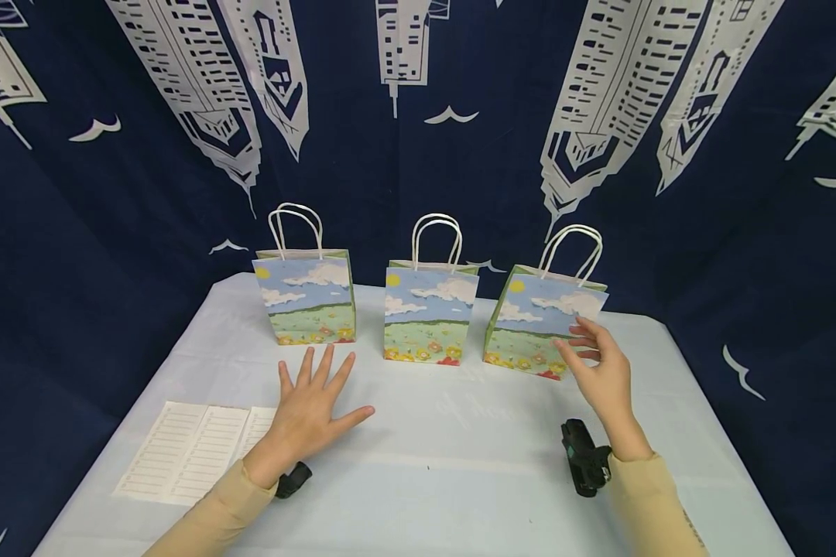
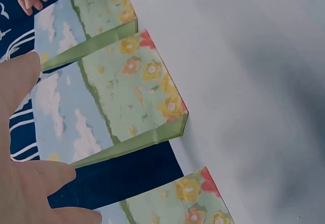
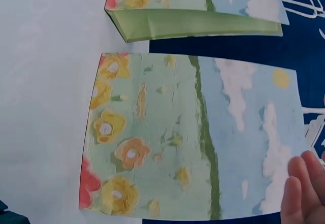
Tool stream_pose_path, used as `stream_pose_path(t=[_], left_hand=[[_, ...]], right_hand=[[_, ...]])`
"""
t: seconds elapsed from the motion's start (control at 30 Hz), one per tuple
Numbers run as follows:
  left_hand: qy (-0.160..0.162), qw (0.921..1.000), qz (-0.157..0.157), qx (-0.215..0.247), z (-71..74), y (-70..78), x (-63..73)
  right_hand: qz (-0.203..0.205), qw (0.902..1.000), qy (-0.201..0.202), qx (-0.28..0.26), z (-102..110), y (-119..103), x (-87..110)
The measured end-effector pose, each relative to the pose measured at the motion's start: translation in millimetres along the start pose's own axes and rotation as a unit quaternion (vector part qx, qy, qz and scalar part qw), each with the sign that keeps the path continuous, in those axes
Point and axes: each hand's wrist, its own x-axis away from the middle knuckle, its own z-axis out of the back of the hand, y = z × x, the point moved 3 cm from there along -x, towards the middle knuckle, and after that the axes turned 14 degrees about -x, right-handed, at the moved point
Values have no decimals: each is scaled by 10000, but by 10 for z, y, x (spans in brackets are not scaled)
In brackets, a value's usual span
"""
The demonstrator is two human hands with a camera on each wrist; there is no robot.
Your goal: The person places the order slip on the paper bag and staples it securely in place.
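Observation:
Three paper gift bags stand upright in a row, each printed with sky, clouds and a flowery meadow, with white twisted handles: a left bag (image 1: 310, 298), a middle bag (image 1: 430, 313) and a right bag (image 1: 539, 321). My left hand (image 1: 309, 410) is spread wide, palm down, in front of the left bag, and holds nothing. Beside the front right side of the right bag is my right hand (image 1: 602, 379), its fingers loosely bent. In the right wrist view its fingers (image 3: 299, 188) overlap the bag's upper corner; whether they touch it cannot be told.
Printed paper sheets (image 1: 181, 452) lie at the table's left, partly behind the left forearm. A black wrist device (image 1: 585, 458) sits by the right wrist, another (image 1: 294, 480) by the left. A dark blue curtain (image 1: 488, 155) with white buildings hangs behind the white table (image 1: 418, 495).

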Motion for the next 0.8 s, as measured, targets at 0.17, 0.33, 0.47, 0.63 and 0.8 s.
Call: stream_pose_path(t=[0.17,0.33,0.47,0.63,0.8], left_hand=[[35,9999,16,96,14,-12,14],[29,9999,15,155,3,-19,33],[24,9999,25,166,-19,-26,54],[-64,9997,110,200,-45,-56,99],[-293,9986,307,310,-72,-142,179]], right_hand=[[-165,9975,637,-255,83,129,-63],[-569,9896,1102,-735,138,358,-118],[-1052,9819,1176,-1049,161,548,-149],[-1689,9744,840,-1219,147,609,-214],[-2097,9697,295,-1217,132,517,-284]])
